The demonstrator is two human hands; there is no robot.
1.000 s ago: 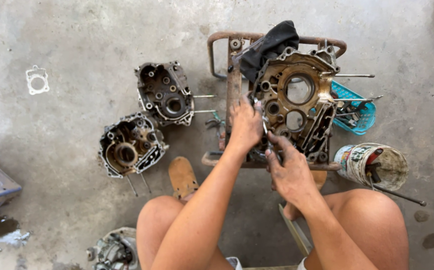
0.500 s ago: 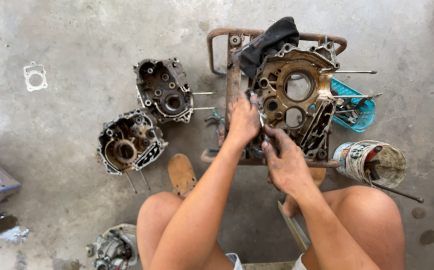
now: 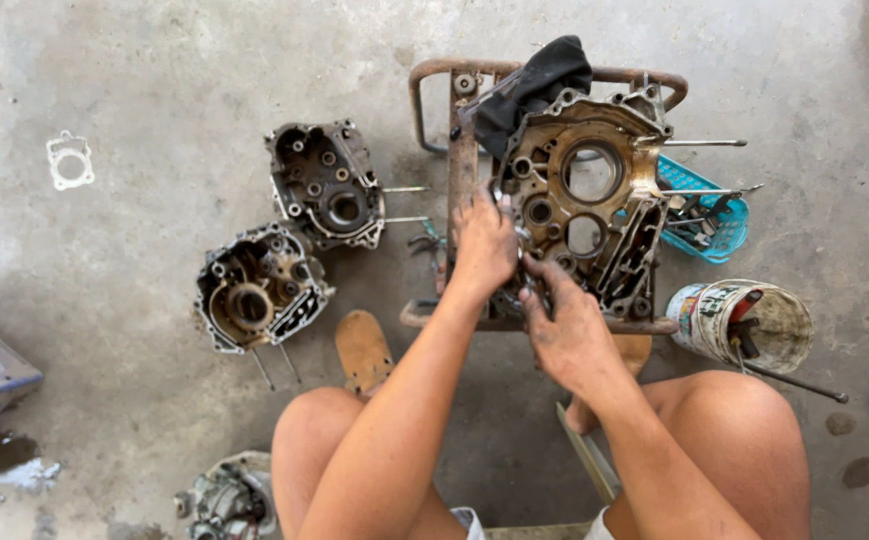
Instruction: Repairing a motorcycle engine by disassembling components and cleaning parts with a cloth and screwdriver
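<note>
Left hand (image 3: 485, 245) and right hand (image 3: 567, 325) both closed on the lower left edge of the engine case (image 3: 585, 210), propped on a rusty stand (image 3: 460, 150). Greasy grip; could slip, tipping the case toward the blue basket (image 3: 720, 225) and bucket (image 3: 750, 320).

The scene is lit by soft, even daylight. The concrete floor (image 3: 155, 80) is rendered pale, almost washed out toward 11 o'clock. Only short, faint shadows are cast beneath the engine cases (image 3: 295, 240). Focus is held sharp throughout; slight wide-angle stretching is seen at the edges.
</note>
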